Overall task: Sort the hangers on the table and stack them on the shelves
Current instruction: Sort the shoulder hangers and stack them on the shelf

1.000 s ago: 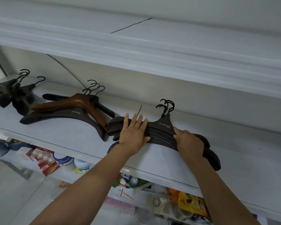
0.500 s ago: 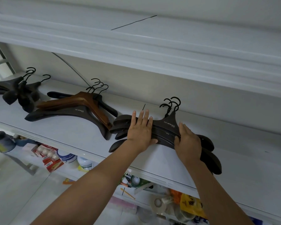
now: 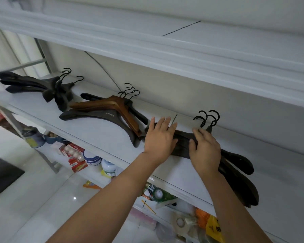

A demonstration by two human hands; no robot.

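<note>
Both hands flat — pressing dark hanger stack (image 3: 235,165).

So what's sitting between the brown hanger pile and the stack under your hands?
In the head view, nothing: only a narrow strip of bare white shelf separates the brown hanger pile from the dark stack beneath the left hand and right hand.

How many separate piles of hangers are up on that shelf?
3. A dark pile sits at the far left, a mixed brown-and-dark pile lies in the middle, and a dark pile lies under both hands on the right. The shelf runs on out of view.
</note>
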